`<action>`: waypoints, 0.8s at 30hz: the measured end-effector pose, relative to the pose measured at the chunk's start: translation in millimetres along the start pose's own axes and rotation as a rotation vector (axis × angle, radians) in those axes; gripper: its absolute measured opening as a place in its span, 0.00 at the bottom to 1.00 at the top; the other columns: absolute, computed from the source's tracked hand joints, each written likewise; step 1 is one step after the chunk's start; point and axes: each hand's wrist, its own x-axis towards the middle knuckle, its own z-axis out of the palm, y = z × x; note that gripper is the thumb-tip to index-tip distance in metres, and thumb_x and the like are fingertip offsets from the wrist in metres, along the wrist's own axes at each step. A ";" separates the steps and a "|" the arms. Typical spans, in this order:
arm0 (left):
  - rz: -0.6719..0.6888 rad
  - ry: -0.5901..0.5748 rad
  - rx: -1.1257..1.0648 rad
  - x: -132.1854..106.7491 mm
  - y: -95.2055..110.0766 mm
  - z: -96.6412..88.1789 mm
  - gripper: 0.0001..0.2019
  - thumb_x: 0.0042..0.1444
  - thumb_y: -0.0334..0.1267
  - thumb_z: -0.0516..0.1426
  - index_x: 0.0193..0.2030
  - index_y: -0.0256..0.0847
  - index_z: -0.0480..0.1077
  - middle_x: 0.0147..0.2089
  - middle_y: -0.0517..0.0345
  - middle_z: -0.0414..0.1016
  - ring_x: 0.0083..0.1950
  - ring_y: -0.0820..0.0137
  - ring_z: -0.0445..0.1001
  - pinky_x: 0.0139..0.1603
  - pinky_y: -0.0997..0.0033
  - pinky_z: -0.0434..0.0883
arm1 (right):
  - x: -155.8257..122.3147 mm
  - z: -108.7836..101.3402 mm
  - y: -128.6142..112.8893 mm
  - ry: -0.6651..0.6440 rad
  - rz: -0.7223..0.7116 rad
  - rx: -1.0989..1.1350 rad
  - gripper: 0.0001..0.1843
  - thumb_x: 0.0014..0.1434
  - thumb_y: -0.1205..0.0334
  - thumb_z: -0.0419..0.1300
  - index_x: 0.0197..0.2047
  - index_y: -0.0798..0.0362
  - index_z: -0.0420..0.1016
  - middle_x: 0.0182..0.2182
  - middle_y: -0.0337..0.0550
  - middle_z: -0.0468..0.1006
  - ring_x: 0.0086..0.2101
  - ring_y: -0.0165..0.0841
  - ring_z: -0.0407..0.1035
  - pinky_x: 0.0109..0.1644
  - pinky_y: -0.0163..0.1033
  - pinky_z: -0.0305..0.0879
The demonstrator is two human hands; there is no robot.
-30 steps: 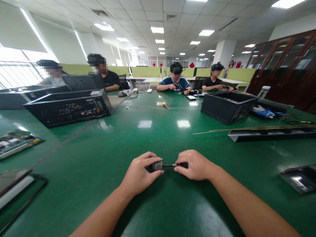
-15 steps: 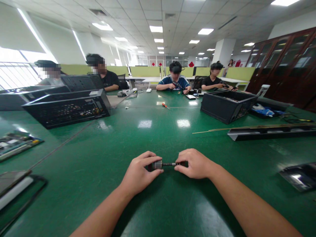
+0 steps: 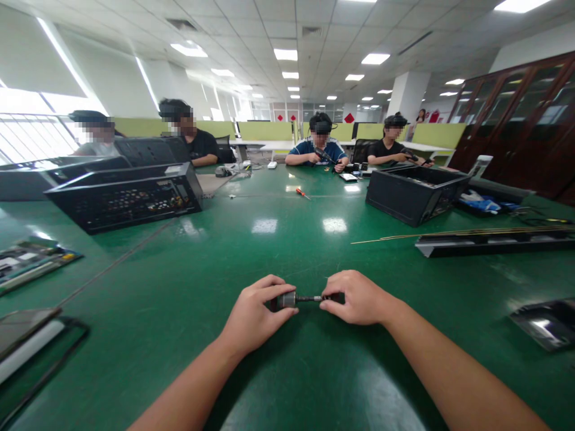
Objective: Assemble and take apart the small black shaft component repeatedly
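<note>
A small cylindrical metal part with a thin dark shaft (image 3: 308, 298) lies sideways between my hands, just above the green table. My left hand (image 3: 253, 311) is closed round the thick grey cylinder (image 3: 288, 299), thumb below and fingers above. From the right, my right hand (image 3: 359, 298) pinches a dark piece (image 3: 336, 297) at the shaft's far end with thumb and fingertips. The shaft shows bare in the gap between the hands. Fingers cover both ends, so the exact kind of part is unclear.
Open black computer cases stand at left (image 3: 130, 200) and right (image 3: 411, 194). A circuit board (image 3: 36, 263) lies at the left edge, a long black metal rail (image 3: 489, 241) at right. An orange screwdriver (image 3: 302, 193) lies mid-table. Several people sit across the table.
My right hand and the dark end piece have shifted very slightly to the right. My left hand keeps its hold on the cylinder; the camera view has moved a little.
</note>
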 end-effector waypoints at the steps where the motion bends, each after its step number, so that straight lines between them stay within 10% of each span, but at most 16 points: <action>1: -0.001 0.002 0.003 0.0 0.1 0.0 0.14 0.50 0.37 0.68 0.46 0.47 0.80 0.44 0.57 0.79 0.43 0.67 0.78 0.46 0.69 0.76 | -0.1 0.0 0.1 0.001 -0.002 -0.002 0.10 0.62 0.58 0.62 0.36 0.53 0.82 0.30 0.43 0.80 0.32 0.32 0.72 0.38 0.36 0.62; 16: -0.028 0.007 0.007 2.0 -2.8 -2.3 0.13 0.53 0.39 0.66 0.46 0.45 0.79 0.45 0.55 0.80 0.45 0.65 0.79 0.48 0.67 0.75 | -1.4 -4.7 0.6 -0.032 0.009 0.039 0.08 0.57 0.60 0.64 0.31 0.54 0.81 0.26 0.41 0.79 0.28 0.31 0.70 0.35 0.35 0.61; 24: -0.317 -0.030 0.110 -0.7 -15.1 -18.5 0.16 0.66 0.50 0.50 0.49 0.42 0.68 0.45 0.50 0.83 0.46 0.58 0.82 0.44 0.63 0.76 | -3.7 -8.5 6.2 -0.087 0.060 0.065 0.11 0.54 0.63 0.63 0.21 0.55 0.74 0.18 0.35 0.70 0.21 0.26 0.60 0.28 0.33 0.53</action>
